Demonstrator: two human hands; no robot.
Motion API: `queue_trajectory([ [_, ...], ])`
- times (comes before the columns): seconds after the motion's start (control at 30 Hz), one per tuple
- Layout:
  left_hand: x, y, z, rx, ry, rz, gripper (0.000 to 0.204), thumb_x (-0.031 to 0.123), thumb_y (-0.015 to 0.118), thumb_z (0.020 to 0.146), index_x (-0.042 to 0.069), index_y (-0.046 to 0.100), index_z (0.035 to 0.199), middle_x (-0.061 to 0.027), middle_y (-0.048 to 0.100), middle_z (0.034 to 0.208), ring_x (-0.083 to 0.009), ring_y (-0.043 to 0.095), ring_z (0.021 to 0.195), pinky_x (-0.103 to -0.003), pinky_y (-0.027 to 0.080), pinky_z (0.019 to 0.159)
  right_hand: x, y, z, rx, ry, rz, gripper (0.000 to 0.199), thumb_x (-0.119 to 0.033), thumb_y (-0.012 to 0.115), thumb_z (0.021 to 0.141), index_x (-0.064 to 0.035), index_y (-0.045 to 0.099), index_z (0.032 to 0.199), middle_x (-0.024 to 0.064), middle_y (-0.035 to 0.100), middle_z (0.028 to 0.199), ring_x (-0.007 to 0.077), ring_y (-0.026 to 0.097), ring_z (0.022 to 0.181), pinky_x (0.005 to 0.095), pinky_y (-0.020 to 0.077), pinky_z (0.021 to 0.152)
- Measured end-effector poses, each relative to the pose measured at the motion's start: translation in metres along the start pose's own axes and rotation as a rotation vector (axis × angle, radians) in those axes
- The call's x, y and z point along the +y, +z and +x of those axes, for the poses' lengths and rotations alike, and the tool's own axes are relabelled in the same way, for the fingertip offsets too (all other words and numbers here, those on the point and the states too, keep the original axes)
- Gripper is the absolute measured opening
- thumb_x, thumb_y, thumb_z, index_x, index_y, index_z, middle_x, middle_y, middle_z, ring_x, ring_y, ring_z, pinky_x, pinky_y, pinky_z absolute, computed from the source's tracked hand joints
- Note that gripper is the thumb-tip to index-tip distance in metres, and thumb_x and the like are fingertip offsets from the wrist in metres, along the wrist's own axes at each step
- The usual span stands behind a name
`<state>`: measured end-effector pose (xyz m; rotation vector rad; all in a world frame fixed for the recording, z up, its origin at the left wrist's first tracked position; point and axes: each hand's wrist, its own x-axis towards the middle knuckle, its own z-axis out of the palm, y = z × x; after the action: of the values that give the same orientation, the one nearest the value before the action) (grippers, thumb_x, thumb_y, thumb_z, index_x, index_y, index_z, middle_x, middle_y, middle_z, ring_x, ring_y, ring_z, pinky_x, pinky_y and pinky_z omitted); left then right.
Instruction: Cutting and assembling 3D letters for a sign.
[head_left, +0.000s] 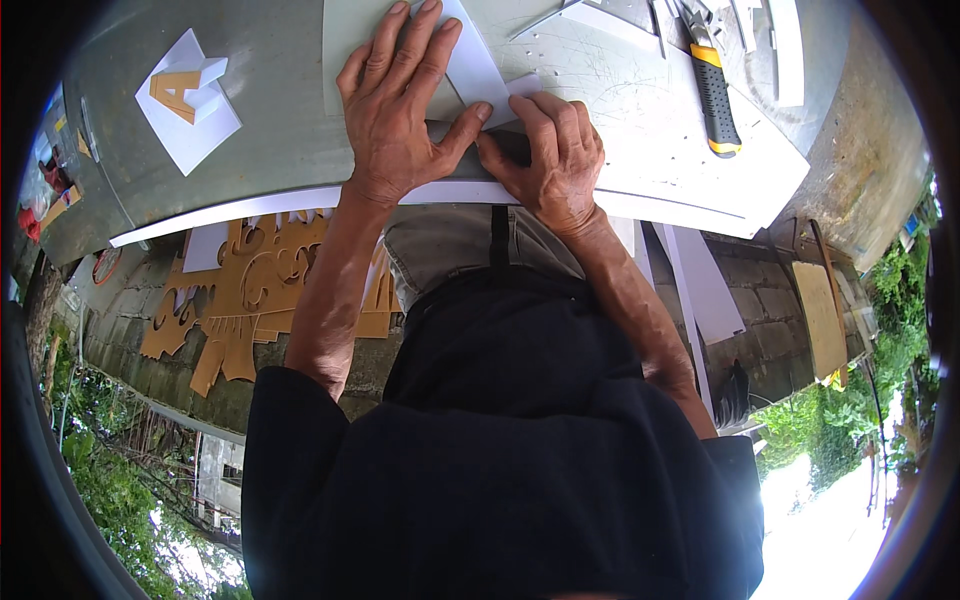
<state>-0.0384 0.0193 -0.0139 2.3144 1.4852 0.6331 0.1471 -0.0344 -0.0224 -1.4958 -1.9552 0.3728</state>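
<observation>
Head view, looking down over a grey work table (280,110). The left hand (400,100) lies flat with fingers spread and extended, palm pressing down on a white paper piece (478,70) that sits on the table near its near edge. The right hand (550,155) rests just beside the left, its fingers curled and its thumb tip touching the left thumb; both thumbs bear on a fold of the same white piece. Whether the right fingers pinch the sheet or only press on it cannot be told, since the knuckles hide the fingertips.

A broad white sheet (690,170) spreads beneath and to the right of the hands, overhanging the table's near edge. On it, at far right, lies a utility knife with a yellow-and-black handle (715,95). At far left on the table stands a small white card bearing a raised orange letter (185,95), well apart from the hands.

Below the table edge, at left, hang orange cut-out letter shapes (250,290). White strips (700,290) lean at right, and a brown board (822,320) stands farther right. The person's dark garment (500,460) fills the lower middle and hides what lies beneath it. Green foliage (850,420) shows at the lower corners.
</observation>
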Motion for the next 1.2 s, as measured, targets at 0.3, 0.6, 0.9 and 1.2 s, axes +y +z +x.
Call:
queue_trajectory([
  [0.3,0.0015,0.0005,-0.0006,0.0,-0.003,0.002,0.07,0.041,0.077,0.084,0.008,0.06,0.143,-0.0113,0.054,0.153,-0.0302,0.044,0.145,-0.043,0.028,0.113,-0.0017,-0.0009,-0.0032,-0.047,0.01,-0.036,0.055,-0.019,0.09,0.066,-0.0057,0.066,0.114,0.0071,0.061,0.108,0.0252,0.061,0.086,0.0373,0.0535,0.065],
  [0.6,0.0001,0.0017,-0.0015,-0.001,0.0,-0.001,0.07,0.041,0.077,0.083,0.009,0.06,0.143,-0.0117,0.053,0.153,-0.0318,0.044,0.145,-0.044,0.028,0.112,-0.0029,-0.0005,-0.0011,-0.028,-0.017,-0.034,0.054,-0.017,0.089,0.064,-0.0052,0.067,0.112,0.0067,0.06,0.106,0.0247,0.06,0.082,0.0373,0.0515,0.064],
  [0.9,0.0006,0.0013,-0.0018,-0.003,0.008,0.003,0.069,0.041,0.076,0.085,0.011,0.06,0.144,-0.0107,0.053,0.154,-0.0315,0.043,0.146,-0.044,0.027,0.113,-0.0024,0.0001,0.0009,-0.009,-0.022,-0.022,0.043,-0.017,0.085,0.068,-0.0026,0.068,0.105,0.0073,0.059,0.103,0.0233,0.059,0.078,0.0356,0.0487,0.061],
  [1.2,0.0002,0.0011,-0.0019,-0.012,-0.001,0.006,0.068,0.042,0.076,0.085,0.011,0.06,0.144,-0.009,0.054,0.153,-0.0307,0.044,0.145,-0.043,0.026,0.113,-0.0024,0.0001,0.0024,-0.006,-0.031,-0.02,0.043,-0.018,0.085,0.069,-0.0026,0.068,0.105,0.0073,0.059,0.103,0.0231,0.059,0.078,0.0356,0.0489,0.061],
])
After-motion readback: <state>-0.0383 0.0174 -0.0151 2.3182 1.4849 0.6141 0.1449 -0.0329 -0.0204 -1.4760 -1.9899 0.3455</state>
